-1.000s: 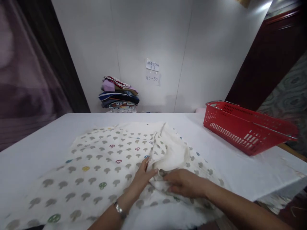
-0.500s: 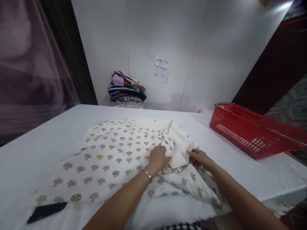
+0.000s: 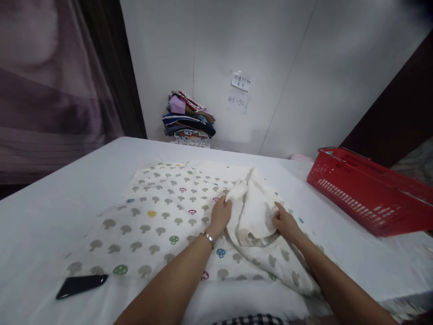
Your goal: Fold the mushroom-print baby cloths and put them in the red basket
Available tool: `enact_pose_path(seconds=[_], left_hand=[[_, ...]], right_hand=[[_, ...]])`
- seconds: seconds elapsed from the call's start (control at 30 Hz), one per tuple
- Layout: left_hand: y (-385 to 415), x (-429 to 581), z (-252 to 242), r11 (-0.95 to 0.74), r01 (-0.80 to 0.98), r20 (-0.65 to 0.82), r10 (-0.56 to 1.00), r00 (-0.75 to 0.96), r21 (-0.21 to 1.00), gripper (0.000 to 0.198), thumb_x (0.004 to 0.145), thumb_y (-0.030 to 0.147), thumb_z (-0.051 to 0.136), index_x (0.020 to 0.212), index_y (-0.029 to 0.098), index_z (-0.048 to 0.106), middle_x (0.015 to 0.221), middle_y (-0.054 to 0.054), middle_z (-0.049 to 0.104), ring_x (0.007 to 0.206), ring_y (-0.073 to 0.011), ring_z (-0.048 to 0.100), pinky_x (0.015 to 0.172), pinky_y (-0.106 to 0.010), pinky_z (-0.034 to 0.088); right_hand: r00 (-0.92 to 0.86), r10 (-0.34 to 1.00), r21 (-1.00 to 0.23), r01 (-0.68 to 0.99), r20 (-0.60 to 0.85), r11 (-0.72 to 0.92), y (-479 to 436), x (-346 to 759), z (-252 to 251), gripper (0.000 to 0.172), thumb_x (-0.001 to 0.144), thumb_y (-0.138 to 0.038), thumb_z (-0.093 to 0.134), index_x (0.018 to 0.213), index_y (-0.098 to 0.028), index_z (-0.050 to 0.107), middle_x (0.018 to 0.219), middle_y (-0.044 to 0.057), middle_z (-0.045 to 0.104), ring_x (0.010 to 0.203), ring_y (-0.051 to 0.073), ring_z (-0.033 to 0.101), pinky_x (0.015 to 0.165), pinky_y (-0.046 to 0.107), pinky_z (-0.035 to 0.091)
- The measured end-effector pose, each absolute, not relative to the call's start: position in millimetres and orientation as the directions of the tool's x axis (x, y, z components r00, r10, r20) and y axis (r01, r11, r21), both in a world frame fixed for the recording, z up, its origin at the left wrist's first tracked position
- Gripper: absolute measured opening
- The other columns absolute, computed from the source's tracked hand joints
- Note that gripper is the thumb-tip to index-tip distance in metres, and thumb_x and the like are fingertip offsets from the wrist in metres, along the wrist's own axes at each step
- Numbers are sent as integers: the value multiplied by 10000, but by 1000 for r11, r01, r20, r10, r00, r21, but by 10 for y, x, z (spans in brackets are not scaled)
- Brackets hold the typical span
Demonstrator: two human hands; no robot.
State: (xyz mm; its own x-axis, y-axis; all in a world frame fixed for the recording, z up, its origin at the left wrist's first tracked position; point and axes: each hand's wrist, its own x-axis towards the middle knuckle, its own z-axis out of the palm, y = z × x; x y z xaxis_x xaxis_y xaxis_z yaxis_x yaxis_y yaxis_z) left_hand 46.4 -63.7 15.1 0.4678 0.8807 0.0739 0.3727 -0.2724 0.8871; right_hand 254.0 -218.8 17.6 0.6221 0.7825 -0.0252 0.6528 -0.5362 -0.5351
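Note:
A white cloth (image 3: 176,198) printed with grey and coloured mushrooms lies spread over the table. At its right part a fold is lifted and turned over, so the plain white underside shows. My left hand (image 3: 221,215), with a bracelet at the wrist, is closed on the left edge of this fold. On the other side, my right hand (image 3: 286,222) pinches the fold's right edge, thumb and fingers together. Between the hands the cloth is bunched and creased. The fingertips are partly hidden by the fabric.
A black phone-like object (image 3: 81,286) lies at the cloth's near left corner. On the right stands a red plastic basket (image 3: 368,194). Several folded fabrics (image 3: 189,119) are stacked by the wall, where paper notes (image 3: 239,90) hang. All rests on the white table (image 3: 43,216).
My left hand has gripped the fold's edge and lifted it, so more plain underside shows. My right hand keeps its hold. The camera view has shifted slightly.

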Motion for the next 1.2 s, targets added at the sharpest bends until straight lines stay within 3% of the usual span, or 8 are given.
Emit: enact_pose_path(seconds=[0.17,0.3,0.4,0.47,0.6,0.67,0.87,1.2], left_hand=[[-636,521,78,-162,133,80,875,477,978,206,763,192,495,935,176,607,903,-39,660,793,-171,586,724,-283,438],[-658,563,138,-57,-65,82,858,508,996,226,724,200,554,932,173,638,901,-31,673,824,-168,598,748,-272,454],[-701,558,271,-43,-149,108,880,462,988,167,755,280,557,844,161,635,793,-15,652,747,-152,584,681,-255,454],[-753,540,376,-136,-205,209,895,394,969,164,778,302,548,835,162,612,779,-8,628,739,-137,573,673,-242,450],[-896,510,507,-473,-220,521,757,395,853,81,773,206,544,839,185,586,1001,-46,615,943,-157,571,735,-247,465],[-953,507,507,-570,-215,598,658,458,793,117,767,147,521,853,196,585,1080,-54,609,1003,-164,567,788,-272,475],[-984,523,379,-721,-134,665,528,529,679,246,735,38,453,876,208,561,1151,-46,613,1082,-164,555,932,-331,449],[-992,505,371,-948,-54,779,224,586,314,245,821,60,376,932,173,562,1200,-92,594,1150,-163,528,939,-336,477]], right_hand=[[670,740,-866,402,57,-298,-2157,2563,193,645,678,-255,527,1299,-157,386,706,-29,561,553,133,515,527,275,448],[664,741,-979,199,106,-38,-2029,2399,412,656,635,-333,646,1240,-190,437,708,-32,574,548,129,533,500,276,440],[582,802,-990,105,137,94,-1908,2179,576,607,649,-291,673,1211,-214,455,710,-38,575,564,119,542,481,242,402],[521,843,-989,22,136,146,-1830,2031,656,579,661,-256,678,1199,-227,464,706,-46,568,563,110,543,477,229,388],[447,892,-977,-155,63,146,-1714,1834,750,569,654,-232,703,1178,-230,483,691,-47,573,544,99,536,461,210,369],[435,900,-964,-228,24,135,-1692,1799,759,563,646,-226,711,1168,-222,499,641,-54,564,520,90,514,452,201,356],[441,891,-909,-406,-109,90,-1752,1828,715,520,596,-187,730,1083,-222,552,607,-65,550,488,67,474,425,174,307],[374,909,-851,-523,-186,41,-1815,1880,685,440,623,-174,703,1036,-240,567,634,-57,555,495,54,466,440,155,360]])
